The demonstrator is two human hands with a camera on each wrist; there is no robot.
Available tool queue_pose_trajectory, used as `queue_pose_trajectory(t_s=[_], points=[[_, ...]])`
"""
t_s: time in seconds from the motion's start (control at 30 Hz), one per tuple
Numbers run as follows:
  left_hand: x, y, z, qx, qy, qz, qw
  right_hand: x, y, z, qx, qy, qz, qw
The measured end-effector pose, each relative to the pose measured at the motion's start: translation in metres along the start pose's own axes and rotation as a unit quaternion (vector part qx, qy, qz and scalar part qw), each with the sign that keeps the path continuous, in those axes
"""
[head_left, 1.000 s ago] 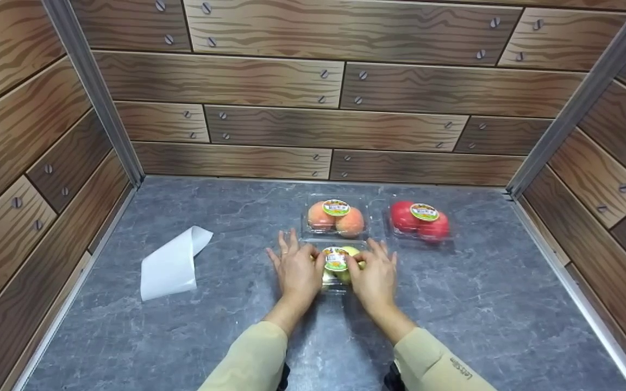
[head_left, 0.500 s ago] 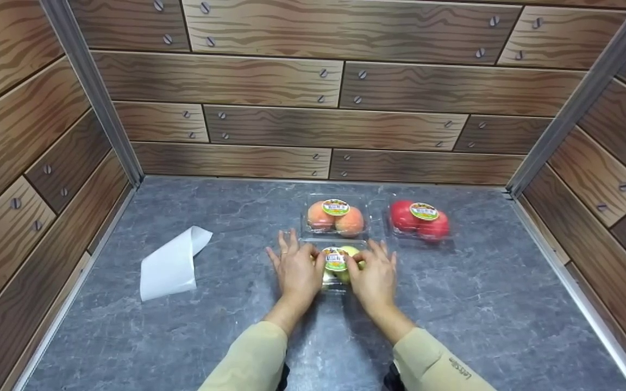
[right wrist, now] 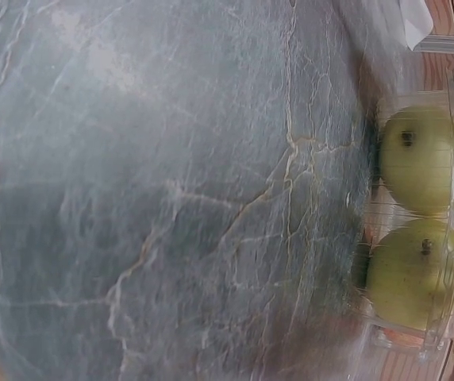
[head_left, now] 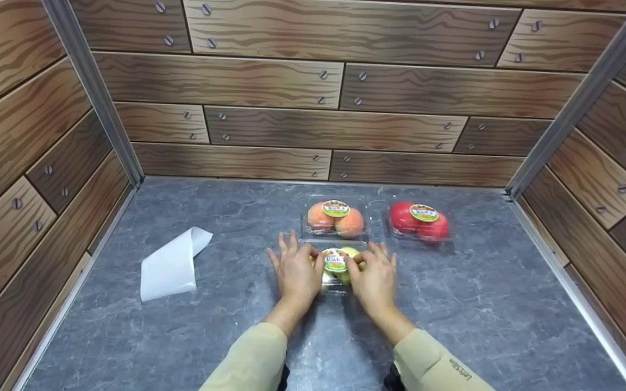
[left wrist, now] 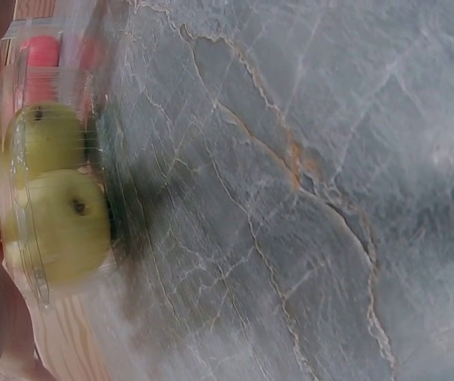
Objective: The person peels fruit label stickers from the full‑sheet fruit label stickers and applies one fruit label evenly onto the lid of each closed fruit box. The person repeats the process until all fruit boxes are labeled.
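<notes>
A clear plastic fruit box (head_left: 336, 289) holding green apples (left wrist: 60, 226) stands on the grey marbled tabletop in front of me. Over its lid lies a round printed label (head_left: 336, 259), green, white and orange. My left hand (head_left: 298, 271) pinches the label's left edge between thumb and forefinger, its other fingers spread outward. Opposite it, my right hand (head_left: 374, 274) pinches the right edge in the same way. Both wrist views show two apples (right wrist: 421, 159) through the box's side, with the fingers at the lid.
Just behind is a clear box of peaches (head_left: 321, 217), and to its right one of red fruit (head_left: 406, 217); both bear similar labels. A curled white sheet (head_left: 169, 266) lies on the left. Wood-patterned walls (head_left: 269, 125) enclose the back and sides.
</notes>
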State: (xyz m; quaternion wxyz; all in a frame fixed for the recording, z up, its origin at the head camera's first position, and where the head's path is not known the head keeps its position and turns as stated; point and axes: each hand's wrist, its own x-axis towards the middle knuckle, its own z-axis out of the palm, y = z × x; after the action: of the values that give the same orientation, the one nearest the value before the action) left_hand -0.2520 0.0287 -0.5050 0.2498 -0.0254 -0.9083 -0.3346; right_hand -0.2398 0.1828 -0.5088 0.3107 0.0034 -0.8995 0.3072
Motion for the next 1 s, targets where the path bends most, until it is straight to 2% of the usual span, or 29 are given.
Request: queue_pose_trajectory(t_s=[0.2,0.47,0.67,0.87,1.0], points=[[-0.001,-0.004,0.001,-0.009,0.001,-0.007,0.9999,0.000,0.001,-0.001,0.012,-0.002,0.009,0.9999],[0.000,-0.009,0.000,0.017,-0.017,-0.007,0.9997,0.000,0.008,0.000,0.015,-0.013,0.017,0.9997],[0.003,-0.012,0.000,0.062,-0.066,-0.015,0.9958,0.002,0.015,0.001,-0.017,-0.073,0.034,0.9966],[0.009,-0.017,0.002,0.091,-0.105,-0.004,0.9903,0.006,0.020,0.000,-0.053,-0.143,0.054,0.9868],[0.012,-0.018,0.001,0.111,-0.129,0.002,0.9855,0.009,0.021,-0.001,-0.070,-0.168,0.056,0.9816]])
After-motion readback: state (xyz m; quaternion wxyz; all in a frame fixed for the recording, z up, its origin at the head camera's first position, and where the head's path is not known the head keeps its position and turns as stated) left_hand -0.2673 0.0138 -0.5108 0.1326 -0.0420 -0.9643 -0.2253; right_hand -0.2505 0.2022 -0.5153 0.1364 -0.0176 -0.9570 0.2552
